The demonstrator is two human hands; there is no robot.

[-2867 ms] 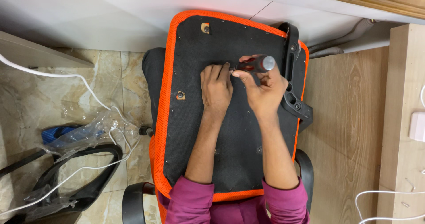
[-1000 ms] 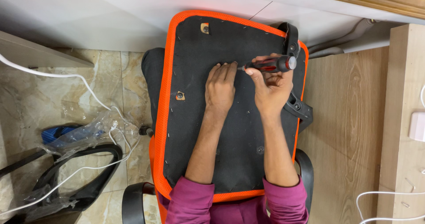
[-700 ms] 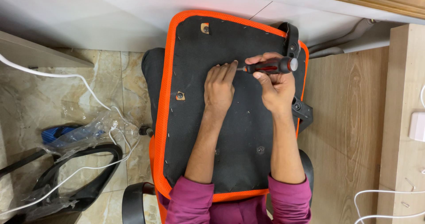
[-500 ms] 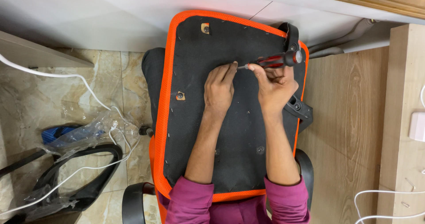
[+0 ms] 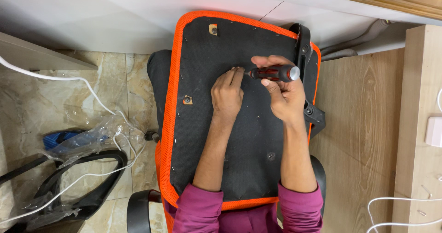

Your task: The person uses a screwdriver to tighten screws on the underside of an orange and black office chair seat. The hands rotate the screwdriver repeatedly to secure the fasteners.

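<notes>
While your magenta sleeves [image 5: 230, 212] sit nearest the camera, both forearms run up over the black underside of the orange-edged chair seat [image 5: 202, 136]. Your left hand [image 5: 226, 94] lies flat, fingers together, fingertips touching the screwdriver's tip end. Your right hand [image 5: 284, 91] is wrapped around the screwdriver [image 5: 272, 72], which lies just above both hands. Its long axis runs nearly level, left to right: tip pointing left toward the left fingertips, metal cap right, beside the black armrest bracket [image 5: 304, 49].

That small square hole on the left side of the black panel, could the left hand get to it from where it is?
Probably yes: the hole lies uncovered beside the left hand, with only bare black panel between them.
</notes>
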